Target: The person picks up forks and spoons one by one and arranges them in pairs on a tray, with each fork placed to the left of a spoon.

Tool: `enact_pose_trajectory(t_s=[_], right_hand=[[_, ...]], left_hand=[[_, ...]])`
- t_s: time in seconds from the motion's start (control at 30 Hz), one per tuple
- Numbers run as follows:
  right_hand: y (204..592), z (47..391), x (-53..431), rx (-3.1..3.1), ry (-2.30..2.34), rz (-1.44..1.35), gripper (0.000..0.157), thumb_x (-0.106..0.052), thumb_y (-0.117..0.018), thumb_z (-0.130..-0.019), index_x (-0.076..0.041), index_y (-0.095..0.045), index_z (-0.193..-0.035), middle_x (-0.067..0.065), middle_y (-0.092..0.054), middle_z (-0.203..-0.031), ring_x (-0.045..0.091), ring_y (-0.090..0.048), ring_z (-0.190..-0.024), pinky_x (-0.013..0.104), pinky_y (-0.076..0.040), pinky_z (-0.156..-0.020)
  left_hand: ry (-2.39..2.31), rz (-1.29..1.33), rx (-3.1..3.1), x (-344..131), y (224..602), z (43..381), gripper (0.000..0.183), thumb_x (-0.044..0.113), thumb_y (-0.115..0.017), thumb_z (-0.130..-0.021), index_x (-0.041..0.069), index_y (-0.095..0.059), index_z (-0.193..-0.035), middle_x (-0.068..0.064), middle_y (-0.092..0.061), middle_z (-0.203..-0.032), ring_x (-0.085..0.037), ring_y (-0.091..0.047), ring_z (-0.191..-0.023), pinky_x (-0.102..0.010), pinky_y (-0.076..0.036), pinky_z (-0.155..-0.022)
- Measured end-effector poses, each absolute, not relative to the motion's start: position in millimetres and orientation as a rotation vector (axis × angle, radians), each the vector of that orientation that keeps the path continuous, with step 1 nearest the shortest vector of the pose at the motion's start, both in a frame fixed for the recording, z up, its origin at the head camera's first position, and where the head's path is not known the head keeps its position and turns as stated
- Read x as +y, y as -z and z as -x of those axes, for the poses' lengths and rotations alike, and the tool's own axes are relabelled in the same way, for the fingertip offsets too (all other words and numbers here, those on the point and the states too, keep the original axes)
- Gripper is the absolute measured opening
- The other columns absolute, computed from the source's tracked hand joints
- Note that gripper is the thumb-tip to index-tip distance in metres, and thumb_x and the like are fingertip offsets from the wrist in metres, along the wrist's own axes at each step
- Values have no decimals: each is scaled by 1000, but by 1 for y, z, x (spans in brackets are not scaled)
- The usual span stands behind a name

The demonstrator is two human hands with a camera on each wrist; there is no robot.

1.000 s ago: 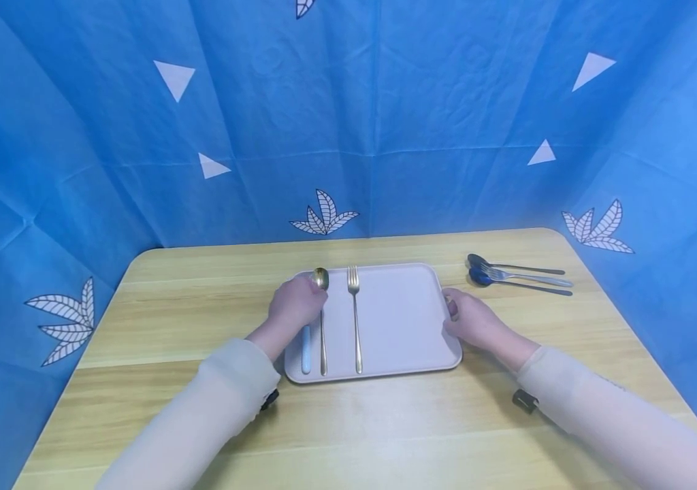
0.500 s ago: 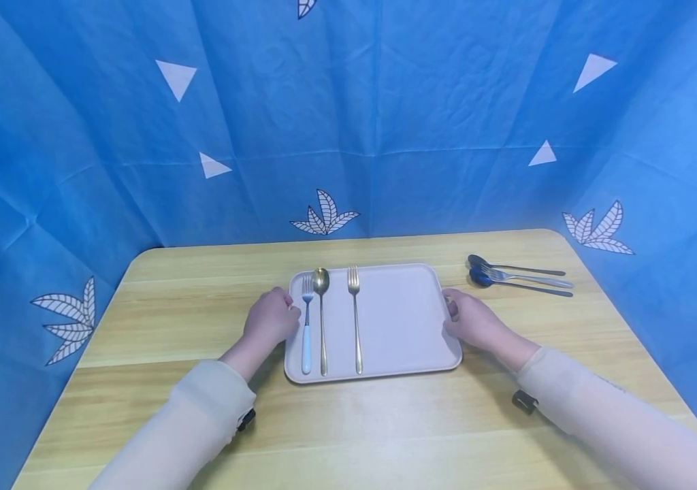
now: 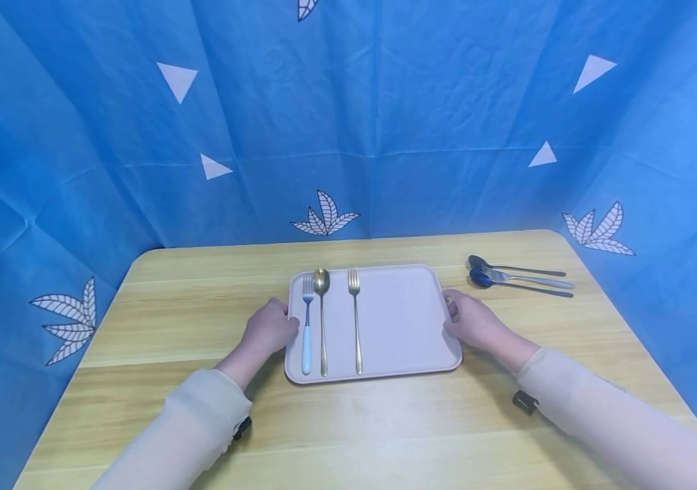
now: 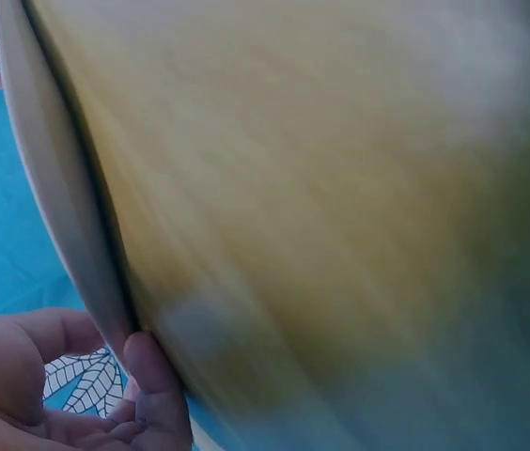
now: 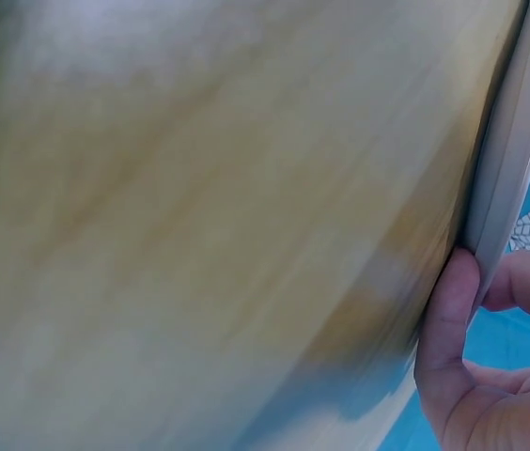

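A pale pinkish tray (image 3: 403, 323) lies on the wooden table. My left hand (image 3: 267, 327) pinches its left edge; the left wrist view shows a finger under the rim (image 4: 54, 188) and another on its upper side. At the opposite edge, my right hand (image 3: 477, 322) pinches the tray, with its fingers on both sides of the rim (image 5: 514, 141) in the right wrist view. Upright along the tray's left half lie a fork with a light blue handle (image 3: 307, 344), a gold spoon (image 3: 321, 280) and a gold fork (image 3: 354, 286).
On the table (image 3: 183, 292) at the back right lie a dark spoon (image 3: 478, 262), a dark blue spoon (image 3: 480, 278) and a silver fork (image 3: 538, 279) between them. A blue patterned cloth (image 3: 348, 122) hangs behind and at both sides.
My left hand has moved from over the gold spoon and blue-handled fork out to the tray's left edge, and now pinches it. The right hand and the tray stay in place.
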State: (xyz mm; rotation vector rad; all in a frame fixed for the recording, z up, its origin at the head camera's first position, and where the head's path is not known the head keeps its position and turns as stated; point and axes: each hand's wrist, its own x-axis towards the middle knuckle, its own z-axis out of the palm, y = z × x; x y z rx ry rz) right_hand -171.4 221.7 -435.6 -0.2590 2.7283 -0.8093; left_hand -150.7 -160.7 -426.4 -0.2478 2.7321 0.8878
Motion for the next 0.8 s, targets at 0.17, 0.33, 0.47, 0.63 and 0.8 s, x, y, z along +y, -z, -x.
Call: enact_pose_trajectory(t_s=[0.17,0.33,0.47,0.63,0.8], right_hand=[[436,172,222,2726,800,266,71,0,-66,-80,10,-37,-145,17,-66,-103,25,-62,-86,40,-54,-77],[436,172,221,2717,798,258,71,1,-65,-80,10,-37,-145,16,-65,-103,24,-61,-84,38,-53,-74],[438,172,220,2713,794,255,71,1,-65,-81,10,-36,-146,15,-65,-102,23,-60,-82,36,-52,-71],[438,173,220,2722,783,268,70,0,-66,-82,10,-36,-145,16,-65,-103,23,-61,-82,35,-53,-70],[434,174,221,2719,749,274,70,-3,-68,-84,10,-36,-145,18,-66,-106,27,-64,-89,41,-55,-78]], left_hand=[[-905,241,2724,-162,429,151,21,13,-54,-92,-3,-60,-103,-14,-60,-93,-27,-57,-79,-36,-47,-67],[-934,215,2700,-164,430,153,13,7,-53,-88,5,-56,-75,-7,-55,-71,-21,-51,-62,-30,-40,-54],[-920,192,2668,-167,431,156,24,6,-53,-86,10,-48,-63,-1,-46,-59,-16,-43,-53,-27,-36,-50],[-950,222,2583,-170,430,160,28,9,-53,-89,11,-45,-63,-1,-44,-61,-15,-41,-53,-27,-37,-52],[-970,224,2553,-170,431,163,26,9,-53,-90,11,-45,-65,-3,-46,-65,-16,-43,-56,-28,-39,-54]])
